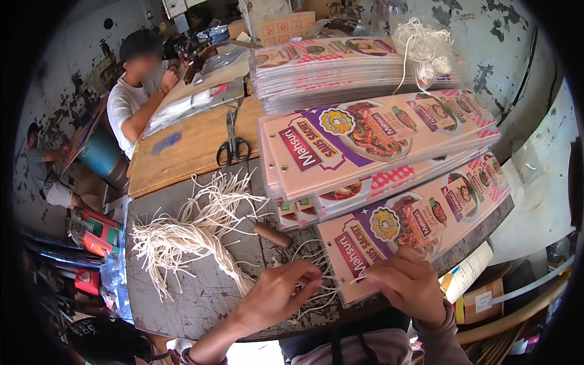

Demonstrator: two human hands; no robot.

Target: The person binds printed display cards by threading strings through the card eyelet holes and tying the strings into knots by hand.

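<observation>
My right hand (404, 286) is at the lower left corner of the nearest printed sheet stack (420, 213), its fingers pinched on a short white cord end (360, 278) near the corner eyelet. Just left of that corner, my left hand (283, 289) has its fingers curled over loose white cords (316, 298); what they hold, if anything, is hidden. A large bundle of white cords (204, 243) lies on the dark worn table to the left. A wooden handle (272, 235) rests between the bundle and the sheets.
Behind are taller stacks of printed sheets (328, 79), with a bag of white string (424, 52) on top. Black scissors (232, 143) lie on a wooden board (182, 152). One person sits at the far left of the board; another is farther left.
</observation>
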